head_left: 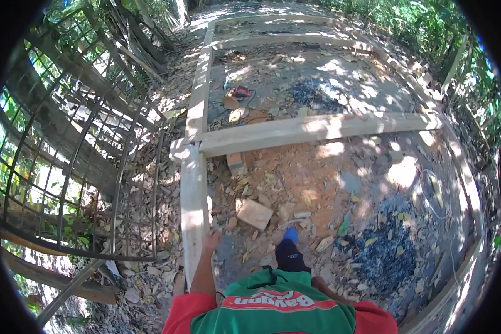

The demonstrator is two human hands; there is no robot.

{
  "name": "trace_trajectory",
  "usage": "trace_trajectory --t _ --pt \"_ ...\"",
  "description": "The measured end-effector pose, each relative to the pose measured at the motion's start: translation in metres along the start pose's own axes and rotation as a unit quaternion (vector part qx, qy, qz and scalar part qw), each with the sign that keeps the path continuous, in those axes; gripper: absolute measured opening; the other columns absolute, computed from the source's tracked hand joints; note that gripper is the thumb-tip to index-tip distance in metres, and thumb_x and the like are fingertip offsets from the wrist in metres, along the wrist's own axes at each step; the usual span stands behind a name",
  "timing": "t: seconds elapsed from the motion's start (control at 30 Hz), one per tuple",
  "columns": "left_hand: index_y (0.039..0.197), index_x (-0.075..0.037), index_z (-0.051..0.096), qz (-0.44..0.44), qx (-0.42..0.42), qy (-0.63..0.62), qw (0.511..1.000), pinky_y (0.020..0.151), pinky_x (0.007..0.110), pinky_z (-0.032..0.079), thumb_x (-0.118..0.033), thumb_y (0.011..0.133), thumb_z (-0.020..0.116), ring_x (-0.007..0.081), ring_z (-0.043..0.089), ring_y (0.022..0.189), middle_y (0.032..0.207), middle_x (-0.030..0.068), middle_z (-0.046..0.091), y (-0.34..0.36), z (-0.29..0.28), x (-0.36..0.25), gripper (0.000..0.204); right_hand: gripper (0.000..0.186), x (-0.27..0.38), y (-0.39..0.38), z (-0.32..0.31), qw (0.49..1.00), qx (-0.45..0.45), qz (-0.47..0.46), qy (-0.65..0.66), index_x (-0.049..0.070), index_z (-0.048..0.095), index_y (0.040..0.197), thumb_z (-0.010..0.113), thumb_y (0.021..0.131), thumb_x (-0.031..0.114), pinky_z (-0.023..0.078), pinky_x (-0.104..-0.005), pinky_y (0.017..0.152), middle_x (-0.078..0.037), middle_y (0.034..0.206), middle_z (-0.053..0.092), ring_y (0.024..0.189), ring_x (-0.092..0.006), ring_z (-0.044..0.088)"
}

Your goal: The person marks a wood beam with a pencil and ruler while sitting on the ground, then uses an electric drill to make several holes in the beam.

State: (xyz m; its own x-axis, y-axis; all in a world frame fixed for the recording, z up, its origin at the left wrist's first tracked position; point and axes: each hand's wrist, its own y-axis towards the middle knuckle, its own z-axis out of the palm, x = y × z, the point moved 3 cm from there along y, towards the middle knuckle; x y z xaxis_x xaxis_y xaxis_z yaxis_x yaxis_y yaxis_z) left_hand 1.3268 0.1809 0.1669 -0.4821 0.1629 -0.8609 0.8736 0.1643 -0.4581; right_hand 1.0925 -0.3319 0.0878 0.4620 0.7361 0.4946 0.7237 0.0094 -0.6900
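My left hand [212, 239] hangs low beside the inner side of the long squared timber beam [193, 206] on the left. Its fingers are too small to make out, and I cannot tell whether it touches the beam. My right arm [333, 290] bends inward across my green and red shirt [273, 306]. At its end my right hand [317, 283] is close to my dark-clad leg [290, 256], its fingers hidden. A flat, pale block [254, 214] lies on the soil ahead of my blue shoe [290, 235].
A timber crossbeam [323, 132] joins the left beam ahead. Beyond it lies a red and black power tool [240, 92]. Another block [236, 164] sits under the crossbeam. A metal grid [89, 167] leans at left. Dark ash [381, 250] and a thin wire [435, 195] are on the right.
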Motion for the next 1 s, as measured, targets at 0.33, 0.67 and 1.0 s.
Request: trace_trajectory --t 0.33,0.67,1.0 --pt "0.102 -0.013 0.068 -0.429 -0.009 0.088 0.899 0.055 0.043 0.050 -0.045 0.089 0.065 0.0256 0.063 0.061 0.078 0.0092 0.067 -0.010 0.124 0.034 0.035 0.019 0.024 0.230 -0.352 0.967 -0.204 0.015 0.154 0.006 0.066 0.095 0.061 0.091 0.025 0.050 -0.0333 0.047 -0.006 0.067 0.062 0.054 -0.0173 0.061" --pt "0.116 -0.013 0.063 -0.308 -0.016 0.028 0.951 0.068 0.041 0.053 -0.032 0.087 0.062 0.0277 0.069 0.082 0.085 0.0110 0.069 0.256 0.205 -0.111 0.034 0.041 0.403 0.324 -0.571 0.951 0.011 -0.127 0.281 0.002 0.063 0.117 0.062 0.096 0.038 0.054 -0.0259 0.072 -0.007 0.095 0.068 0.079 -0.0135 0.065" --pt "0.104 -0.004 0.067 -0.119 0.066 -0.111 0.985 0.066 0.028 0.052 -0.038 0.095 0.063 0.0109 0.062 0.071 0.082 0.0018 0.064 0.413 0.255 -0.338 0.036 0.025 0.213 0.474 -0.698 0.970 -0.223 -0.061 0.072 0.006 0.069 0.094 0.064 0.091 0.030 0.048 -0.0363 0.051 -0.006 0.069 0.063 0.058 -0.0205 0.060"
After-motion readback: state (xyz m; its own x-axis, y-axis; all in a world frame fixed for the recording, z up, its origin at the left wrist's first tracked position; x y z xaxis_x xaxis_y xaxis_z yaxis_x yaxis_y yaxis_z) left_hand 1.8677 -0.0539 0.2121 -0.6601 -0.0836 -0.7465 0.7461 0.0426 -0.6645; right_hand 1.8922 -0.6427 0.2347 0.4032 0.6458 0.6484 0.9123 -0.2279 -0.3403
